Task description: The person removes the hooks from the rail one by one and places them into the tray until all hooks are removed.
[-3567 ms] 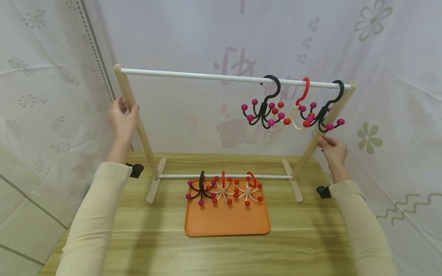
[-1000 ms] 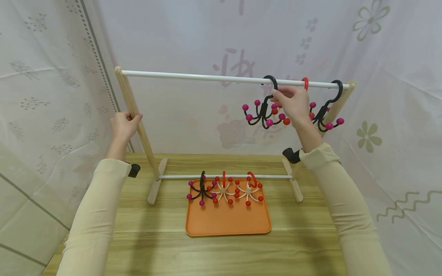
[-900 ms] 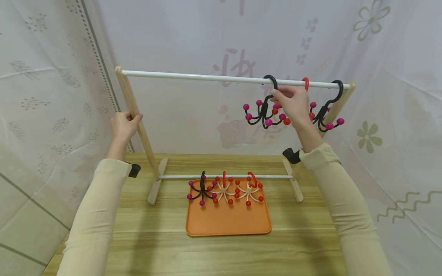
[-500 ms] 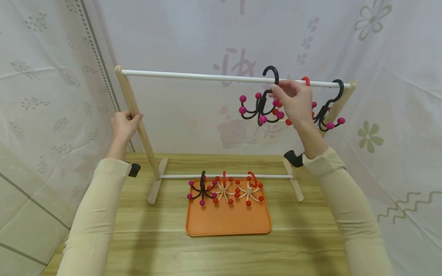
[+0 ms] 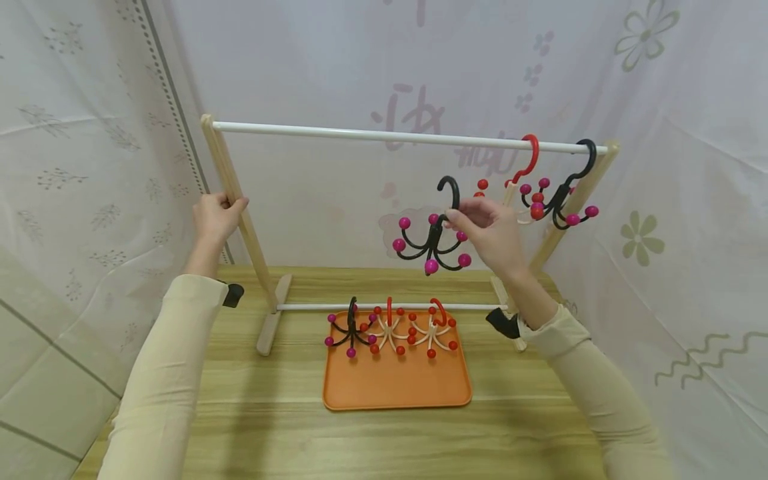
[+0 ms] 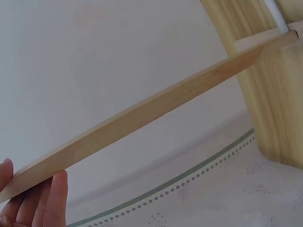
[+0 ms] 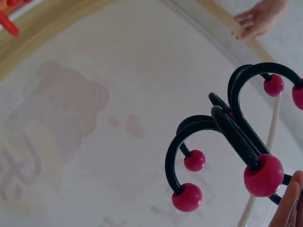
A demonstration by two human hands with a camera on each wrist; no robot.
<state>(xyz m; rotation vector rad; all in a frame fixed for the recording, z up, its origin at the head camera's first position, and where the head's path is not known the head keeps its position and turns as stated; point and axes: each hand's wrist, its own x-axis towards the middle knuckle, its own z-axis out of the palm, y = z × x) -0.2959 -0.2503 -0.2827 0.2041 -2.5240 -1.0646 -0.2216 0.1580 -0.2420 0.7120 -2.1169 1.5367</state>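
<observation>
My right hand (image 5: 489, 233) pinches a black multi-arm hanger (image 5: 433, 240) with magenta ball tips by its hook. The hanger is off the rail, below it and in front of the rack. In the right wrist view its curved arms (image 7: 236, 127) spread beside my fingertips (image 7: 289, 203). My left hand (image 5: 217, 217) grips the left wooden post (image 5: 240, 217) of the rack, thumb on one side and fingers on the other, as the left wrist view shows on the post (image 6: 142, 113). A red-hooked cream hanger (image 5: 531, 157) and another black hanger (image 5: 561, 197) hang from the white rail (image 5: 360, 135) at the right.
An orange tray (image 5: 396, 390) lies on the wooden table (image 5: 384, 447). On it are a black hanger (image 5: 351, 333) and two cream hangers with red hooks, at left (image 5: 389, 330) and right (image 5: 433, 331). The lower white bar (image 5: 480, 307) runs behind them. A printed curtain surrounds the table.
My right hand left the right post, took the leftmost black hanger by its hook, lifted it off the rail and lowered it leftward. My left hand closed round the left post.
</observation>
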